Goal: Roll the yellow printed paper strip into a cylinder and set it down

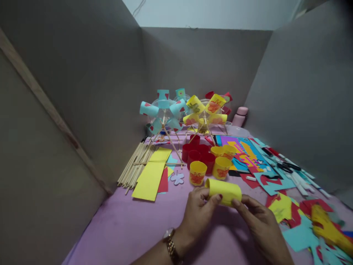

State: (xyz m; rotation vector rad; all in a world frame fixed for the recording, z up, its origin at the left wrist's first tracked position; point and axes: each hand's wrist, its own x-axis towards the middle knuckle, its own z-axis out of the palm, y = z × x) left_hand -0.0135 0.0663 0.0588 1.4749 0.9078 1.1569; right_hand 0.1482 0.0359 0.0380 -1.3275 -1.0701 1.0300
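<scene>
A plain yellow paper cylinder lies on its side between my two hands, just above the purple tabletop. My left hand, with a watch on its wrist, grips the cylinder's left end, thumb in front. At the right end, the thumb and fingers of my right hand pinch it. Just beyond it stand yellow paper cups with red flower drawings, the nearest being a yellow cup. Several red paper cups are grouped behind them.
A blue-cupped wheel model and a yellow-cupped wheel model stand at the back. Wooden sticks and a yellow paper strip lie left. On the right are scissors, paper scraps and a yellow glue gun.
</scene>
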